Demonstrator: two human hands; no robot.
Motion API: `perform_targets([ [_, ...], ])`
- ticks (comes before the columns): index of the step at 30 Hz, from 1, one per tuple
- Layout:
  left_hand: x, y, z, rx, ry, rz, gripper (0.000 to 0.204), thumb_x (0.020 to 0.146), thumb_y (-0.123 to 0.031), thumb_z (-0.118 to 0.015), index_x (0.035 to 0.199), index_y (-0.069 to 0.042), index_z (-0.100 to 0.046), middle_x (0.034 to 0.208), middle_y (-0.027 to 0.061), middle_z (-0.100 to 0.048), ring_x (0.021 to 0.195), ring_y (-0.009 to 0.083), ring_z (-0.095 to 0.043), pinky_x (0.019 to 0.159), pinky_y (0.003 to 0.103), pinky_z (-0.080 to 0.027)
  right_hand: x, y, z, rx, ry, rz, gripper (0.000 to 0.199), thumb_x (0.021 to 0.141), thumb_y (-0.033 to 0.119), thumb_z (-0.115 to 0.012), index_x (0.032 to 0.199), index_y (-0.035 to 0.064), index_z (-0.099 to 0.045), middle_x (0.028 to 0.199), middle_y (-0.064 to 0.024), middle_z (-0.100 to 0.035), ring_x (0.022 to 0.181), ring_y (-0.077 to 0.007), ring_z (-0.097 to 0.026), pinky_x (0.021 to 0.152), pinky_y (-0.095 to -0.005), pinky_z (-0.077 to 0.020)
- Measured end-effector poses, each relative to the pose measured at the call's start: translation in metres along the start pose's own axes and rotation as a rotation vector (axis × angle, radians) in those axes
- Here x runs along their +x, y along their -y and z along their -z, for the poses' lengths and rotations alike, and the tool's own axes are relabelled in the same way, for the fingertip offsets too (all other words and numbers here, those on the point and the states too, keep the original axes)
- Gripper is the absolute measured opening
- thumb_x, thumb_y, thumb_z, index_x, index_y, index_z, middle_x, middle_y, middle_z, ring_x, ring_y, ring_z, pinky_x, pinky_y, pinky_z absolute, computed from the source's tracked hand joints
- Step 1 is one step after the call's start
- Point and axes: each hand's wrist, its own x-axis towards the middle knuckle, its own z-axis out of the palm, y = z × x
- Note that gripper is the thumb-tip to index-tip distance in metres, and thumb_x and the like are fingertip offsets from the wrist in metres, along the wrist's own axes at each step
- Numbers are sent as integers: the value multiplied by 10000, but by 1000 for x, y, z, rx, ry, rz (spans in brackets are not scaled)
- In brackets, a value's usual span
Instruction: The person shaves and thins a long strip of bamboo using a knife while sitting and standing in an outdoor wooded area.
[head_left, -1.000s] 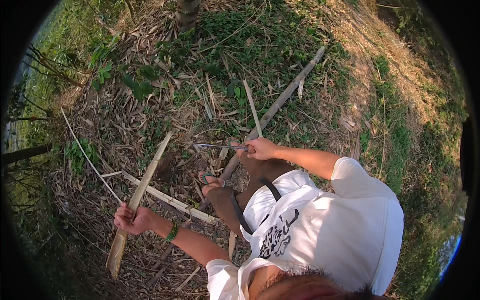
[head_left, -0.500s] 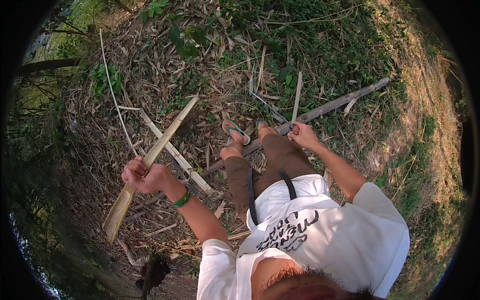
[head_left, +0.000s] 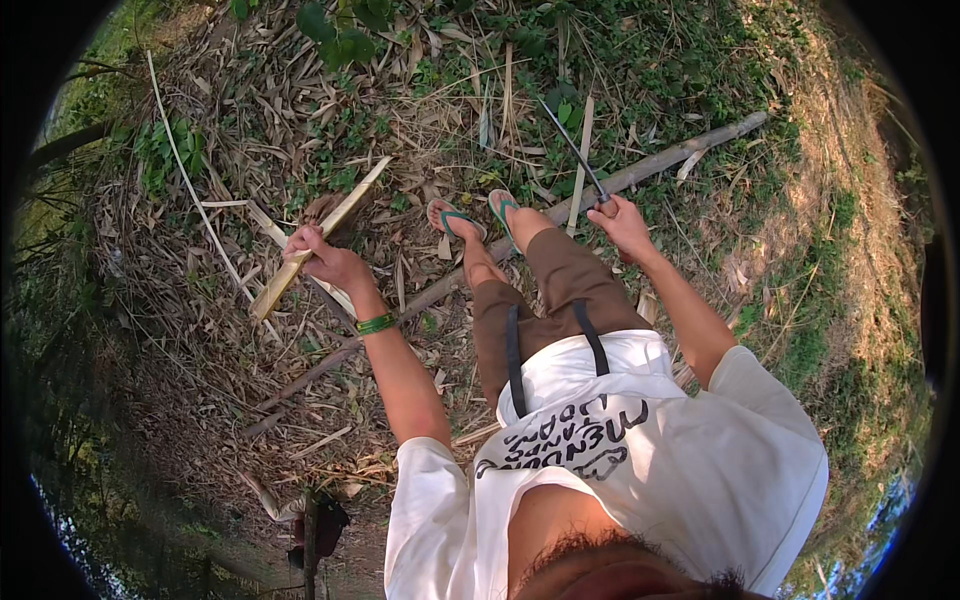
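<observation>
My left hand (head_left: 322, 258) is closed around a split strip of pale bamboo (head_left: 345, 208), held slanted above the leaf litter, with a green band on that wrist. My right hand (head_left: 622, 222) grips the handle of a long thin dark blade (head_left: 570, 145) that points up and away to the left. My feet in green-strapped sandals (head_left: 470, 215) stand between the two hands, next to a long bamboo pole (head_left: 690, 152) lying on the ground.
Dry bamboo leaves, split slats (head_left: 580, 170) and thin canes (head_left: 190, 190) cover the ground. Green weeds grow at the top and right; a bare dirt strip (head_left: 850, 200) runs down the right side. A dark post (head_left: 310, 535) stands at lower left.
The view has swung, so pole and feet sit higher. My left hand has brought the bamboo strip closer in front of me. The blade in my right hand now points upward.
</observation>
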Motion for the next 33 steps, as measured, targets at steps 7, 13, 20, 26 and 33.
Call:
perform_targets([
  [7,-10,10,-4,15,-42,-1,290,955,-52,-540,832,-107,-283,872,29,-398,845,167,-500,860,332,-442,23,-29,-12,-116,15,124,302,820,224,-745,918,-25,-606,728,-112,-608,674,-224,-570,669,-357,-459],
  [13,-34,16,-5,126,-83,-51,266,951,-19,-502,843,-104,-274,837,13,-419,800,148,-525,772,305,-488,29,-25,-21,-138,89,144,360,811,285,-746,907,-24,-588,746,-148,-630,692,-297,-584,684,-397,-475],
  [20,-61,9,15,439,-114,-35,318,960,-133,-569,862,-96,-269,860,51,-409,812,194,-430,858,370,-383,38,-5,-31,-166,170,230,396,805,323,-747,904,-26,-590,759,-162,-645,686,-306,-599,682,-398,-476],
  [26,-88,8,39,451,-220,-48,330,968,-153,-590,872,-92,-279,869,48,-411,820,202,-422,841,361,-388,37,34,-53,-76,306,196,397,830,297,-743,742,-6,-501,651,-101,-553,632,-243,-564,641,-380,-454],
  [33,-95,36,42,140,-276,-118,294,986,-156,-548,862,-95,-289,834,62,-441,762,194,-518,787,351,-486,50,58,-119,230,445,168,306,902,231,-711,782,49,-497,579,8,-495,477,-82,-476,446,-265,-384],
])
